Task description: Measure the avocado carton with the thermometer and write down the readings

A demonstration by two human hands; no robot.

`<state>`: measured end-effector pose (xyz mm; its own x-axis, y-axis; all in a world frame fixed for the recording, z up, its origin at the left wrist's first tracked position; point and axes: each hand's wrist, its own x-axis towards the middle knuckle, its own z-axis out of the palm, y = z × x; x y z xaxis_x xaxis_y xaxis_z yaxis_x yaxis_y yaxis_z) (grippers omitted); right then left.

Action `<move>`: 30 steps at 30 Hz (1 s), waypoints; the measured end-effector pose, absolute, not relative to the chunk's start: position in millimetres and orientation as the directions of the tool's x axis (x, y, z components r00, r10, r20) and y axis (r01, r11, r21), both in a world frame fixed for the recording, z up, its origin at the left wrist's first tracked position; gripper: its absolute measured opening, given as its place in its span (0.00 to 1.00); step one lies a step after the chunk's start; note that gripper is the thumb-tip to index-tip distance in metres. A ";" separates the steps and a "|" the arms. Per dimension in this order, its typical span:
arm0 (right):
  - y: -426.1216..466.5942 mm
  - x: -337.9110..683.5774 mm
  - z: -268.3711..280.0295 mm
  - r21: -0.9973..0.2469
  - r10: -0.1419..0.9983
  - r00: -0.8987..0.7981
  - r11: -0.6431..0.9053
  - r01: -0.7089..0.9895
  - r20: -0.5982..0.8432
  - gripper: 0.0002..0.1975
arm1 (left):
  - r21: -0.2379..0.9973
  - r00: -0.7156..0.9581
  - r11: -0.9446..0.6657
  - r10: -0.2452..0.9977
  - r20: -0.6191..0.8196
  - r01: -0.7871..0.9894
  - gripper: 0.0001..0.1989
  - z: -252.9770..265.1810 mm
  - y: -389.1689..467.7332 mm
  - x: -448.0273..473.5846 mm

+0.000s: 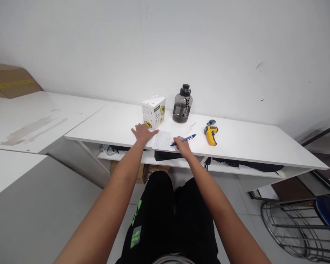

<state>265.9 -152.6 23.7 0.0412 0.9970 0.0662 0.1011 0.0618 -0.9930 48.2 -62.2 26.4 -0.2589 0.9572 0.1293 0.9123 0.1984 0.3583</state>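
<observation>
My right hand (183,147) is closed around a blue pen (189,138), its tip pointing down at the right edge of a sheet of paper (162,140). Lines of writing cover the sheet, too small to read. At the paper's left side lies my left hand (143,134), fingers spread and thumb stretched toward the sheet. Just behind that hand stands a white box (152,112) with avocado pictures on it. A dark see-through bottle (182,104) with a black cap and strap is upright to the right of the box.
On the white desk (253,141), a yellow infrared thermometer (210,136) lies right of my right hand, with a small dark-blue object (211,122) behind it. A cardboard box (12,80) sits far left. A metal rack (291,229) stands at lower right. Under the desktop runs a shelf (143,157).
</observation>
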 end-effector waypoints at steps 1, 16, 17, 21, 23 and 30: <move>-152.5 265.9 23.6 -0.993 0.997 0.043 0.063 0.101 0.068 0.16 | 0.357 -0.259 0.200 0.958 0.126 0.912 0.54 26.6 -62.3 48.2; -152.7 265.7 22.5 -0.993 0.995 0.051 0.077 0.094 0.082 0.16 | 0.374 -0.256 0.190 0.957 0.135 0.908 0.54 24.0 -59.9 47.9; -152.9 265.6 22.5 -0.993 0.995 0.052 0.077 0.091 0.082 0.16 | 0.377 -0.256 0.189 0.957 0.135 0.907 0.54 23.3 -59.4 47.7; -153.5 265.0 22.3 -0.993 0.995 0.051 0.080 0.089 0.085 0.16 | 0.388 -0.253 0.178 0.955 0.153 0.904 0.54 20.5 -58.1 47.3; -153.5 264.9 22.0 -0.993 0.995 0.052 0.080 0.088 0.085 0.16 | 0.391 -0.253 0.175 0.955 0.158 0.904 0.54 19.9 -58.0 47.3; -155.0 266.1 21.5 -0.995 0.996 0.048 0.068 0.078 0.072 0.16 | 0.384 -0.254 0.183 0.956 0.144 0.905 0.53 24.6 -60.7 48.4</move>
